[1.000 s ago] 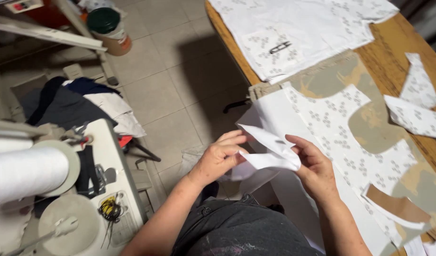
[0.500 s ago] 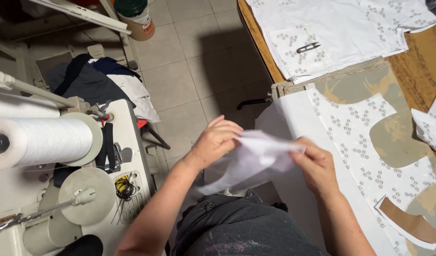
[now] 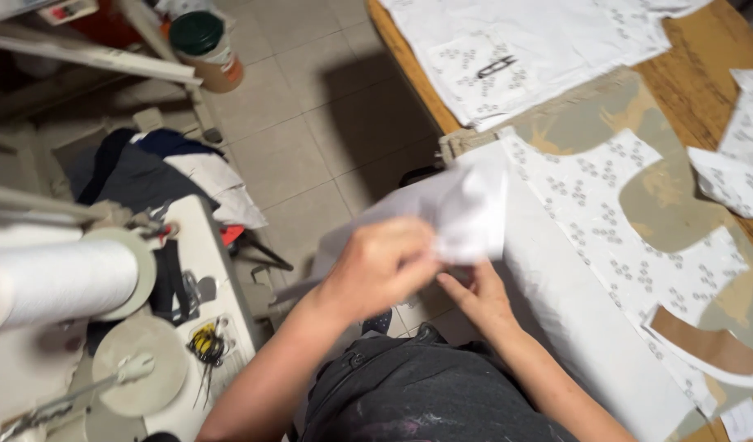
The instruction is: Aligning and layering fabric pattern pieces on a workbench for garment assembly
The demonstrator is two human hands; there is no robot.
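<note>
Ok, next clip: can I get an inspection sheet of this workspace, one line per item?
Surface: wooden table, mostly covered by cut cloth.
Job's things: white fabric piece, held up off the table by both hands.
Clutter: printed white fabric panels; thread snips lying on them; brown paper pattern piece.
Grippers: left hand and right hand both grip the white fabric piece.
Cables: nothing seen.
Surroundings: tiled floor; large white roll; lidded jar; heap of dark clothes.
</note>
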